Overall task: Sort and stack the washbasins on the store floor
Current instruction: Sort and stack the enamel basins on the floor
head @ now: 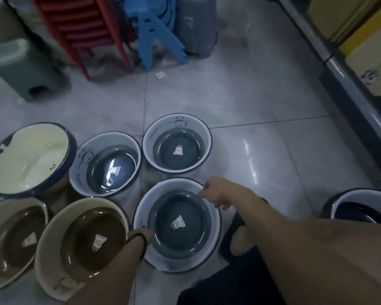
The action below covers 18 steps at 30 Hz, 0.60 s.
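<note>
Several washbasins stand on the tiled floor. The nearest is a white basin with a grey-blue bottom (176, 225), directly in front of me. My left hand (141, 235) grips its near-left rim, fingers mostly hidden inside. My right hand (216, 192) holds its far-right rim. Beyond it are two more white basins with grey bottoms (107, 166) (177, 144). At the left are a cream basin with a dark rim (28, 157) and two beige basins with brown bottoms (83, 243) (11, 238). A dark basin (361, 208) sits at the right edge.
A green pedal bin (22, 67), stacked red stools (83, 29), a blue stool (154, 40) and a grey bin (196, 23) line the back. A metal shelf (348, 80) with cartons runs along the right. Bare tiles lie between the basins and the shelf.
</note>
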{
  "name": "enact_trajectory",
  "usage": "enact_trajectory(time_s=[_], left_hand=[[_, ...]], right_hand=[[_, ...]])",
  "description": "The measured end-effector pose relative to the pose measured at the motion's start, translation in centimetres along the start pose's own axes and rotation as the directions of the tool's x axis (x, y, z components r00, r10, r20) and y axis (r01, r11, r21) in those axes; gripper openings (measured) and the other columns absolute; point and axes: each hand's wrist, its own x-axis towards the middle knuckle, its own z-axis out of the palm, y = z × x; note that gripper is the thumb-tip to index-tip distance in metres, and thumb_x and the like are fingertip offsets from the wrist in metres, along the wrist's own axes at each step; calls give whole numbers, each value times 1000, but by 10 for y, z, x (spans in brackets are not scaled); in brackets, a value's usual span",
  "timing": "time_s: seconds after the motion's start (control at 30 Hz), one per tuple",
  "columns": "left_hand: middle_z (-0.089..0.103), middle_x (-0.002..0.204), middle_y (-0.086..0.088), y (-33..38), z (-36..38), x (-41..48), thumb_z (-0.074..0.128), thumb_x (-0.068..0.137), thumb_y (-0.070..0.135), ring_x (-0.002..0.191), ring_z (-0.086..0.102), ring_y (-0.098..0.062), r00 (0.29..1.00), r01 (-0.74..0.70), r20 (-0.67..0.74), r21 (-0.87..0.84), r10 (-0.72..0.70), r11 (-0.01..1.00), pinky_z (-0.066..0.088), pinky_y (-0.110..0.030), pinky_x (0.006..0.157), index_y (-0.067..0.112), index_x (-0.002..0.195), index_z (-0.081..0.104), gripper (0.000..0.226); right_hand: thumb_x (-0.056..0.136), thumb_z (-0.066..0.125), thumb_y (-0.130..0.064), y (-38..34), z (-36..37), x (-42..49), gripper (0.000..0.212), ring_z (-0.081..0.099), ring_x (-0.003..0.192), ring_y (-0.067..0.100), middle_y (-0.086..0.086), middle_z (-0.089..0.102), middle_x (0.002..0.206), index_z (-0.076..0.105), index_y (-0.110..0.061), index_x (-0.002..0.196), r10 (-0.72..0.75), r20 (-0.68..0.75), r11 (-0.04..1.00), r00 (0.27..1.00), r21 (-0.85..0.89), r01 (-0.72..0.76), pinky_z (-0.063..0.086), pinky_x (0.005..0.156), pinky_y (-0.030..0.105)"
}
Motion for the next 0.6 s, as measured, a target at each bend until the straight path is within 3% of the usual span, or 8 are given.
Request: enact_trajectory(time_s=[0.07,0.13,0.23,0.3,0.37,0.43,0.6], left_hand=[[43,156,-20,-12,14,14,41,110,23,143,44,-33,990,33,142,-120,-16,992,41,-35,115,-5,154,36,52],[46,154,-20,-21,25,18,48,110,27,139,46,-35,979,103,198,-289,-46,952,42,-42,115,-2,153,40,52],[58,138,-22,-32,39,14,46,111,23,120,57,-37,980,156,185,-474,-75,867,50,-42,95,-7,146,46,46],[65,111,-18,-33,43,0,46,111,21,92,60,-34,974,212,195,-617,-114,758,55,-37,71,-9,141,51,43],[67,99,-17,-27,41,-24,53,106,15,82,64,-34,979,203,172,-722,-112,662,56,-34,48,-2,123,61,25],[69,99,-19,-11,30,-63,54,101,4,80,66,-36,989,148,122,-785,-84,601,58,-37,45,7,111,64,15],[69,101,-20,4,5,-118,59,94,-1,86,67,-38,1000,22,24,-809,-6,588,61,-41,50,4,108,63,16]], right_hand=[[101,58,-40,11,32,11,42,70,112,34,16,72,124,70,-7,124,19,1,1000,1000,-23,-19,59,96,44],[98,61,-41,18,48,17,43,66,117,31,14,71,129,71,-8,124,30,31,997,999,-78,-28,54,100,40],[99,59,-40,20,48,16,37,66,114,29,9,72,124,71,-14,123,14,-29,1000,999,2,-14,53,96,37],[99,58,-38,23,45,13,32,70,102,25,7,74,113,70,-17,120,21,-44,997,999,73,-18,58,91,37],[99,59,-36,28,41,11,31,72,94,23,7,74,108,71,-15,118,31,-28,997,999,68,-29,60,89,36],[100,58,-34,30,35,7,33,69,104,24,9,73,118,72,-12,121,50,-58,998,997,40,-48,56,94,35],[100,62,-36,28,8,-8,47,60,127,28,11,61,143,61,-15,141,85,-223,982,971,186,-43,47,96,31]])
